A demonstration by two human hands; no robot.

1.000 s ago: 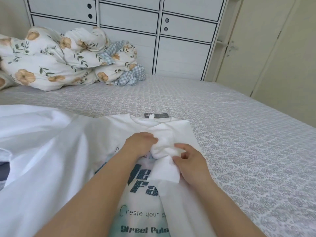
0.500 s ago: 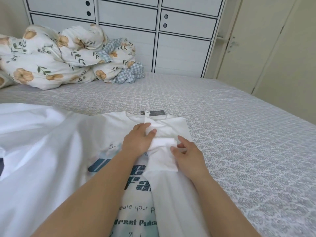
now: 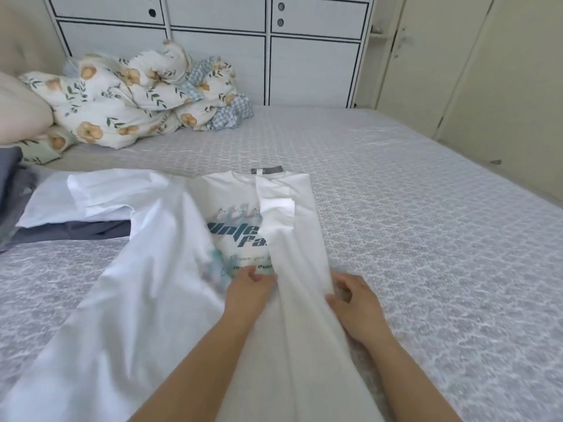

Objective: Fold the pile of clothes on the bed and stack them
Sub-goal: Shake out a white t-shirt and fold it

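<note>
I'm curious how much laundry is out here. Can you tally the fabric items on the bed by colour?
White: 1, a white cotton T-shirt with teal print, partly folded
Dark grey: 1, a dark grey garment under its sleeve
Floral: 1, a bunched cream floral duvet
Beige: 1, a beige pillow
Total: 4

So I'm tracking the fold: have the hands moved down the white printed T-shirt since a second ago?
Yes. Both the left hand and right hand slid from the folded sleeve toward the hem.
</note>
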